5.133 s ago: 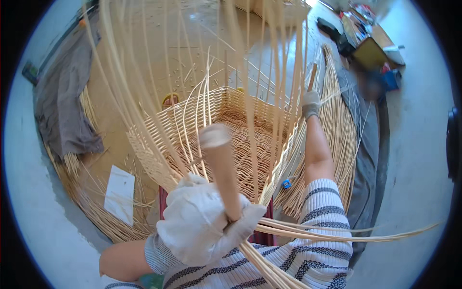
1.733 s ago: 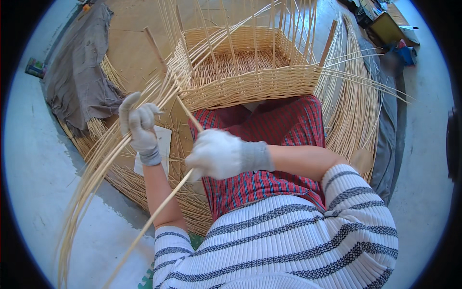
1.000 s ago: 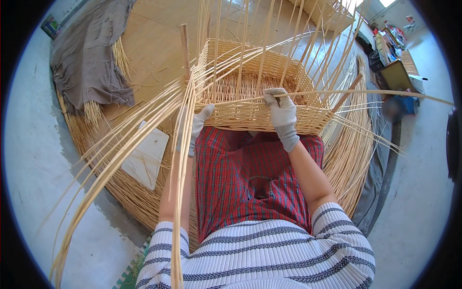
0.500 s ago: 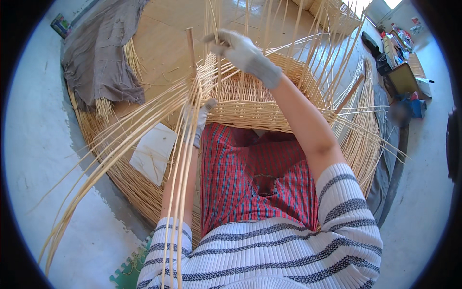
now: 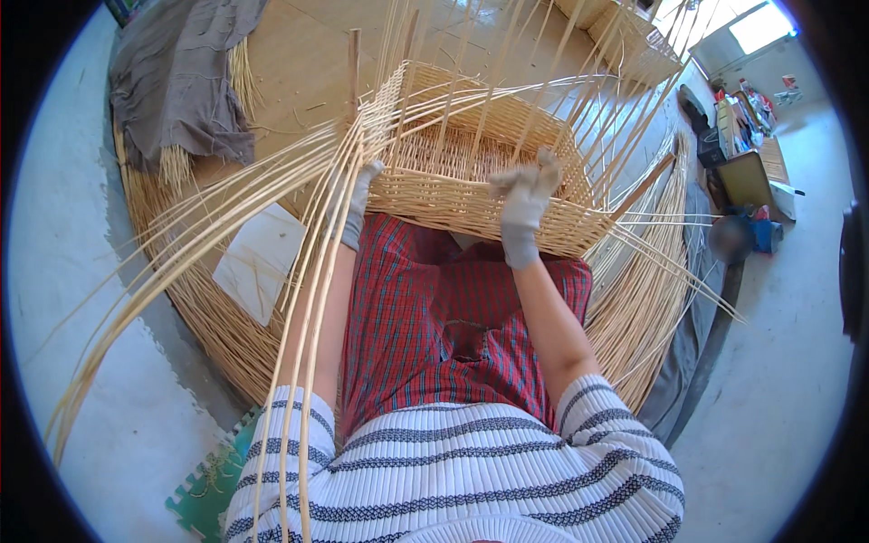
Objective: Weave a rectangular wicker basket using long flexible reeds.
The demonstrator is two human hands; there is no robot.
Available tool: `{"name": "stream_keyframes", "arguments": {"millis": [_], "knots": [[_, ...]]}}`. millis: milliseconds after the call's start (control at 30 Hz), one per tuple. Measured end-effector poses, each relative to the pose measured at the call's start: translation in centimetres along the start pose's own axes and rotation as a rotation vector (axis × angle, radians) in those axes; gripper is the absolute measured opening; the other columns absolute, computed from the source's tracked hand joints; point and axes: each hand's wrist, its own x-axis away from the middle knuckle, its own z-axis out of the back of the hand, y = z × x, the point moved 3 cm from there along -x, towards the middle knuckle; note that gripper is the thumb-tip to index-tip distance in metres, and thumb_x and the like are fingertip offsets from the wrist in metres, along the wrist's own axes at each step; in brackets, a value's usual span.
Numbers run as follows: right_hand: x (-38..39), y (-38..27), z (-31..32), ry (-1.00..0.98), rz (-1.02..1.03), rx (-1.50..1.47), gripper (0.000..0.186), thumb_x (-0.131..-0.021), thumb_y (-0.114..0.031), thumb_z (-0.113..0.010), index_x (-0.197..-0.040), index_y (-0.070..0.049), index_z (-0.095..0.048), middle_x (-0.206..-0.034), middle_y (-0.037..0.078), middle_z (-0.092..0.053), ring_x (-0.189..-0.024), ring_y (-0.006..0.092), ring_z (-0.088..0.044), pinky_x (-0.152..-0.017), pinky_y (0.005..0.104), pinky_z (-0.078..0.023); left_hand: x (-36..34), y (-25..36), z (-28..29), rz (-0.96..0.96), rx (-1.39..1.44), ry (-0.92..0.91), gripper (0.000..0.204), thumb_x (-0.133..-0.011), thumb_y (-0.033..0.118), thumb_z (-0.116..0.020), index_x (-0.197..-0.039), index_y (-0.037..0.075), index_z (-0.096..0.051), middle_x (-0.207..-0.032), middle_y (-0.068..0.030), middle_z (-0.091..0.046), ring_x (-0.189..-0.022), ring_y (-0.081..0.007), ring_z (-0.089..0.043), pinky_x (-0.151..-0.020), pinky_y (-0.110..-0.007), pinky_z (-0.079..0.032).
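Note:
A rectangular wicker basket (image 5: pixel 434 192), its weave pale and tan, rests against my lap with tall upright stakes rising from its walls. My left hand (image 5: pixel 354 206), in a grey-white glove, grips its near left corner; bundled rods partly cover the fingers. Over the near wall is my right hand (image 5: pixel 528 201), also gloved, its fingers apart and nothing seen in them. Long willow rods (image 5: pixel 217 213) fan out leftward from the corner, and a few run down over my left arm. A thicker stick (image 5: pixel 354 77) stands upright at that corner.
Bundles of loose rods lie at left (image 5: pixel 181 299) and right (image 5: pixel 652 299). A grey cloth (image 5: pixel 181 81) covers rods at the far left. A white board (image 5: pixel 260 262) lies beside my left arm. Another woven basket (image 5: pixel 625 41) stands behind, with clutter (image 5: pixel 747 136) at the far right.
My right hand has come down from the stakes at the left corner to the near wall, further right. The left hand stays at the corner. The whole view has shifted slightly.

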Motion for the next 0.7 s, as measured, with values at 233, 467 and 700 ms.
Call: {"name": "stream_keyframes", "arguments": {"millis": [233, 467, 700], "knots": [[0.7, 7.7, 9.7, 0.08, -0.244, -0.052, 0.018, -0.096, -0.014, -0.061, -0.112, -0.01, -0.053, -0.099, 0.012, -0.068, -0.083, 0.0225, -0.069, -0.062, 0.0323, -0.058, 5.2, 6.1, -3.4, -0.16, 0.01, 0.349, 0.045, -0.088, 0.024, -0.072, -0.125, 0.003, -0.056, -0.106, -0.013, -0.066, -0.094, -0.0186, -0.066, -0.075, -0.032, -0.055], [-3.2, -1.8, 0.8, -0.231, 0.306, 0.568, 0.026, -0.093, -0.004, -0.058, -0.119, -0.009, -0.055, -0.115, 0.013, -0.065, -0.087, 0.0191, -0.07, -0.062, 0.029, -0.057, 0.3, 7.7, -8.6, 0.357, -0.163, -0.45, 0.019, -0.094, 0.022, -0.063, -0.101, 0.005, -0.059, -0.081, -0.0073, -0.067, -0.055, -0.0136, -0.066, -0.047, -0.026, -0.051], [-8.6, -0.4, -2.5, -0.242, 0.187, 0.445, 0.045, -0.098, -0.009, -0.049, -0.143, -0.011, -0.039, -0.102, 0.013, -0.069, -0.083, 0.0198, -0.07, -0.069, 0.0329, -0.055, 0.2, 6.1, -8.4, 0.436, 0.058, -0.396, 0.023, -0.095, 0.025, -0.063, -0.099, 0.003, -0.064, -0.089, -0.0096, -0.067, -0.064, -0.0186, -0.069, -0.053, -0.031, -0.059]]}}
